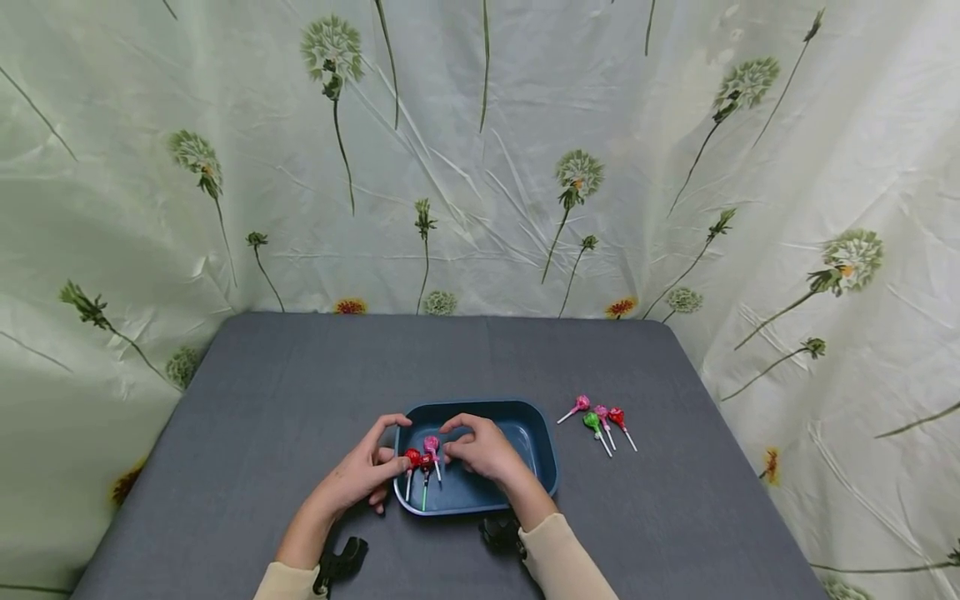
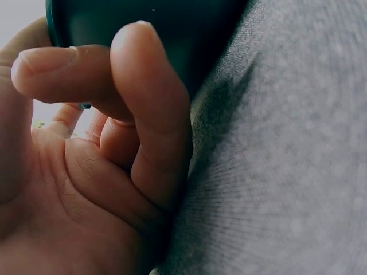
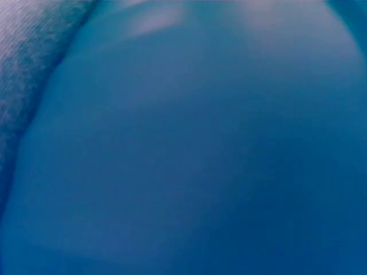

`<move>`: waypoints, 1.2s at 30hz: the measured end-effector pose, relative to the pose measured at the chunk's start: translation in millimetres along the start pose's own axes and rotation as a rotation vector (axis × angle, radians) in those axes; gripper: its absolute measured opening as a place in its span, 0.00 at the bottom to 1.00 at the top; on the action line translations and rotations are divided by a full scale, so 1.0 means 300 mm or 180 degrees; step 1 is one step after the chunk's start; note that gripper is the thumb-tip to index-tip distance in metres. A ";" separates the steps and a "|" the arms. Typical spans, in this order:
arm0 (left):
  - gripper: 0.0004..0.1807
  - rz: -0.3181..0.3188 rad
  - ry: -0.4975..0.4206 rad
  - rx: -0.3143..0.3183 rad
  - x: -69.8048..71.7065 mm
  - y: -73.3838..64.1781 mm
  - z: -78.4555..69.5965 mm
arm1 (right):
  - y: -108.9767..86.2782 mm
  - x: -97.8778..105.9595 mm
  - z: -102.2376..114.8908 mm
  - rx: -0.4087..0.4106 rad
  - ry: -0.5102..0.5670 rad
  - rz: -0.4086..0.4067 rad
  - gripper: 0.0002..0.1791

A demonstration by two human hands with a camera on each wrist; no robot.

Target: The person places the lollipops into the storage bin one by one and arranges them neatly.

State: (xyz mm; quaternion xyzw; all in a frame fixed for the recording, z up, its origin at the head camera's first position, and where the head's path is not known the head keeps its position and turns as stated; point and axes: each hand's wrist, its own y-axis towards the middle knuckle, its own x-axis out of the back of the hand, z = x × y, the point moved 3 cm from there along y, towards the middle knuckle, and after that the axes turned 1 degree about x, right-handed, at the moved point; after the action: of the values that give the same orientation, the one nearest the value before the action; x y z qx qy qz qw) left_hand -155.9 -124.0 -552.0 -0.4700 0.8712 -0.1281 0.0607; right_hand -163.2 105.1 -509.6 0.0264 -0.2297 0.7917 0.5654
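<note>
A blue rectangular tray sits on the grey table. Inside, at its left end, lie a red lollipop, a darker red one with a green stick and a pink lollipop. My left hand grips the tray's left side, its thumb over the rim beside the red lollipop and its index finger at the back left corner. In the left wrist view, bent fingers show against the tray's outer wall. Over the tray, my right hand has its fingers loosely bent near the pink lollipop, holding nothing.
To the right of the tray lie a pink lollipop, another pink one, a green one and a red one. A flower-print curtain hangs behind the table. Tray surface fills most of the right wrist view.
</note>
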 end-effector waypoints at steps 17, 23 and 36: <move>0.35 -0.0069 0.0080 -0.0018 0.010 0.003 0.003 | -0.066 0.154 0.046 0.0399 0.0205 -0.0201 0.21; 0.35 -0.0083 0.0102 0.0012 0.011 0.002 0.010 | -0.090 0.244 0.036 0.0369 0.0282 -0.0438 0.21; 0.34 -0.0111 0.0102 0.0011 0.003 0.006 0.012 | -0.122 0.394 0.012 0.0239 0.0511 -0.0910 0.20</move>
State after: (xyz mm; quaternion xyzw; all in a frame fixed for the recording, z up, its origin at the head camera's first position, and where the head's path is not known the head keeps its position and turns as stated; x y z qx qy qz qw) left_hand -157.1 -124.2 -555.9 -0.4830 0.8635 -0.1382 0.0452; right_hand -173.2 217.4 -458.7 0.0166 -0.1479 0.7108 0.6875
